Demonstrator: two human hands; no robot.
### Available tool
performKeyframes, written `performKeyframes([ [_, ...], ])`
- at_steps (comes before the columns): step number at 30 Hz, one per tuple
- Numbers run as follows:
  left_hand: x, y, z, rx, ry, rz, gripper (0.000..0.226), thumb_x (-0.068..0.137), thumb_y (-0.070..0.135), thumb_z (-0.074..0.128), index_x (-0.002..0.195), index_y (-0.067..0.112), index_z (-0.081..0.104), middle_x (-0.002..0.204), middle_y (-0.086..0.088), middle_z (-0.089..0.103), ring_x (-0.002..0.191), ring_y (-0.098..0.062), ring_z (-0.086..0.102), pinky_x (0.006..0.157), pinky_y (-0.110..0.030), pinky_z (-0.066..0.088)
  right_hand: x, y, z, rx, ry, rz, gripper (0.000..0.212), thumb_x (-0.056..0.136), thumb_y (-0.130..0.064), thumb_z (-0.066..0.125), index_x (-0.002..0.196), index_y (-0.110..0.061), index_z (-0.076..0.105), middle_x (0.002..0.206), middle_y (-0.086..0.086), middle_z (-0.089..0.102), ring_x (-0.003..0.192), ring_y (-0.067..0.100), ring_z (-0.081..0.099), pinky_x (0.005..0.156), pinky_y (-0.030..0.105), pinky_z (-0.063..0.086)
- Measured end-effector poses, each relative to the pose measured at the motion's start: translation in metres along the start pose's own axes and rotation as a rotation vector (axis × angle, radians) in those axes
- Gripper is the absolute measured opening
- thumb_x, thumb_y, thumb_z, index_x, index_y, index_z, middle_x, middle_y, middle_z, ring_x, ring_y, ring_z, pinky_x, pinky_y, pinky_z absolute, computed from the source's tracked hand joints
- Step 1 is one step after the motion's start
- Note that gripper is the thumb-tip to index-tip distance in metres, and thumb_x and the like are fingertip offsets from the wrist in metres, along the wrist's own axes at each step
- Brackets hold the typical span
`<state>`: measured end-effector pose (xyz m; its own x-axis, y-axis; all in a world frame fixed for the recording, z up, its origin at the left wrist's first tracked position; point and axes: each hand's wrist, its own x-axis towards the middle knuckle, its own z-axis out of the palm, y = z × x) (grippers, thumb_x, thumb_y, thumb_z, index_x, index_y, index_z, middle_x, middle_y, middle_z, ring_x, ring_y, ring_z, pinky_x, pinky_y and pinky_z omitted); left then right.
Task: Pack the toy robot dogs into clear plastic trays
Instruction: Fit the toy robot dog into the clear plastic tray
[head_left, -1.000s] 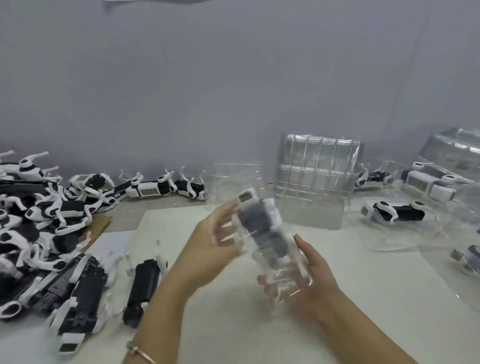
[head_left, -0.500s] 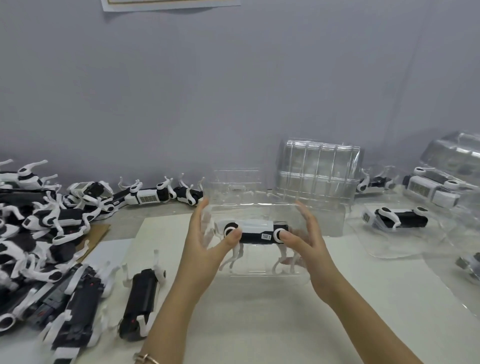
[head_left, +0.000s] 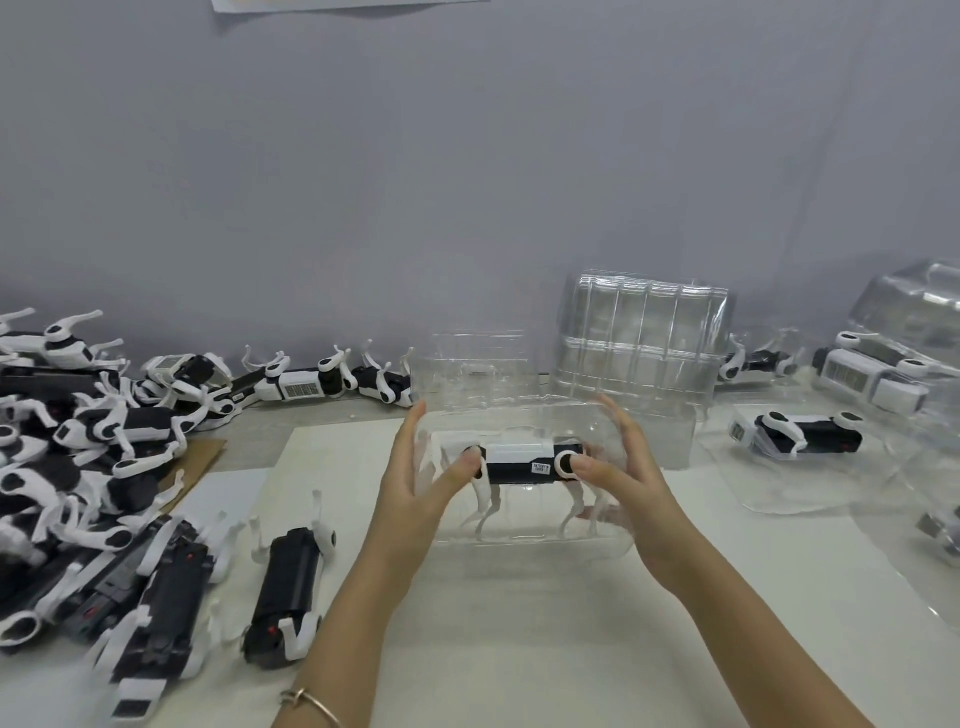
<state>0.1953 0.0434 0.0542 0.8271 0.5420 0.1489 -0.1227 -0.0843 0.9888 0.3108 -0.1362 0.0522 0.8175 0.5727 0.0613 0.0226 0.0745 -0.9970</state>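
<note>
Head view: left hand and right hand clamped around clear tray ends, toy dog inside.

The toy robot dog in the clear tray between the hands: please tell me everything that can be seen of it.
The toy robot dog has a long body, white on top and black below, with a small label, round joints at both ends and white legs pointing down. It looks like hard plastic. It sits level inside the clear tray, which the left hand and right hand hold at its ends, thumbs over the joints.
</note>
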Motion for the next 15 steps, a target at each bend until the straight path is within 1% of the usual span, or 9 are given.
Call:
performKeyframes([
  [2, 0.002, 0.001, -0.003, -0.021, -0.064, -0.030, 0.089, 0.062, 0.057, 0.075, 0.140, 0.058, 0.034, 0.156, 0.021, 0.027, 0.141, 0.006, 0.025, 0.114, -0.042, 0.034, -0.001, -0.002, -0.004, 0.013, 0.005, 0.001, 0.087, 0.055, -0.055, 0.075, 0.130, -0.069, 0.034, 0.150, -0.004, 0.039, 0.137, 0.013, 0.042, 0.105, 0.045, 0.041],
  [4, 0.003, 0.003, -0.009, 0.066, -0.133, -0.090, 0.097, 0.054, 0.060, 0.073, 0.141, 0.057, 0.032, 0.153, 0.015, 0.035, 0.142, -0.005, 0.032, 0.095, -0.034, 0.051, 0.001, -0.003, -0.010, -0.028, 0.024, 0.054, 0.086, 0.060, -0.052, 0.074, 0.135, -0.064, 0.032, 0.155, -0.009, 0.032, 0.137, 0.015, 0.040, 0.103, 0.047, 0.045],
  [5, 0.002, 0.004, -0.013, 0.154, -0.172, -0.135, 0.102, 0.051, 0.064, 0.073, 0.143, 0.055, 0.030, 0.147, 0.010, 0.042, 0.137, -0.011, 0.041, 0.086, -0.031, 0.054, 0.001, -0.003, -0.015, -0.077, 0.034, 0.099, 0.084, 0.063, -0.051, 0.072, 0.137, -0.059, 0.034, 0.153, -0.009, 0.036, 0.132, 0.016, 0.046, 0.097, 0.044, 0.049],
  [6, 0.001, 0.004, -0.016, 0.258, -0.215, -0.182, 0.107, 0.048, 0.068, 0.073, 0.144, 0.052, 0.031, 0.140, 0.008, 0.050, 0.130, -0.013, 0.049, 0.083, -0.030, 0.056, 0.002, -0.003, -0.020, -0.135, 0.034, 0.147, 0.083, 0.066, -0.051, 0.072, 0.141, -0.051, 0.036, 0.149, -0.008, 0.041, 0.125, 0.016, 0.050, 0.091, 0.040, 0.051],
  [8, -0.001, 0.003, -0.023, 0.426, -0.305, -0.264, 0.118, 0.039, 0.077, 0.075, 0.145, 0.047, 0.035, 0.132, 0.014, 0.054, 0.117, -0.009, 0.058, 0.092, -0.033, 0.053, 0.003, 0.001, -0.033, -0.229, 0.035, 0.232, 0.074, 0.081, -0.048, 0.070, 0.146, -0.039, 0.038, 0.149, -0.004, 0.042, 0.123, 0.018, 0.050, 0.086, 0.037, 0.048],
  [10, -0.006, 0.001, -0.024, 0.516, -0.426, -0.316, 0.138, 0.026, 0.079, 0.081, 0.148, 0.050, 0.023, 0.141, 0.022, 0.042, 0.125, 0.000, 0.050, 0.102, -0.031, 0.045, 0.000, 0.007, -0.043, -0.293, 0.025, 0.282, 0.069, 0.090, -0.042, 0.064, 0.150, -0.033, 0.034, 0.156, -0.006, 0.034, 0.136, 0.021, 0.040, 0.097, 0.037, 0.041],
  [12, -0.013, -0.004, -0.018, 0.642, -0.545, -0.258, 0.147, 0.025, 0.070, 0.087, 0.142, 0.066, -0.001, 0.150, 0.033, 0.014, 0.137, 0.009, 0.023, 0.112, -0.027, 0.033, -0.011, 0.009, -0.050, -0.323, 0.019, 0.274, 0.071, 0.091, -0.040, 0.064, 0.152, -0.032, 0.029, 0.158, -0.007, 0.030, 0.142, 0.015, 0.033, 0.102, 0.030, 0.031],
  [14, -0.019, -0.009, -0.008, 0.706, -0.590, -0.153, 0.146, 0.028, 0.061, 0.091, 0.131, 0.076, -0.011, 0.147, 0.043, -0.001, 0.137, 0.012, 0.014, 0.109, -0.019, 0.031, -0.025, 0.005, -0.054, -0.323, 0.043, 0.243, 0.071, 0.090, -0.040, 0.065, 0.151, -0.037, 0.028, 0.156, -0.004, 0.034, 0.142, 0.012, 0.032, 0.099, 0.027, 0.029],
  [15, -0.021, -0.011, -0.003, 0.697, -0.579, -0.108, 0.140, 0.032, 0.056, 0.091, 0.128, 0.079, -0.008, 0.145, 0.044, 0.004, 0.136, 0.012, 0.019, 0.102, -0.013, 0.033, -0.032, 0.001, -0.057, -0.321, 0.066, 0.219, 0.069, 0.090, -0.038, 0.065, 0.149, -0.039, 0.030, 0.154, -0.004, 0.037, 0.141, 0.012, 0.035, 0.098, 0.027, 0.030],
])
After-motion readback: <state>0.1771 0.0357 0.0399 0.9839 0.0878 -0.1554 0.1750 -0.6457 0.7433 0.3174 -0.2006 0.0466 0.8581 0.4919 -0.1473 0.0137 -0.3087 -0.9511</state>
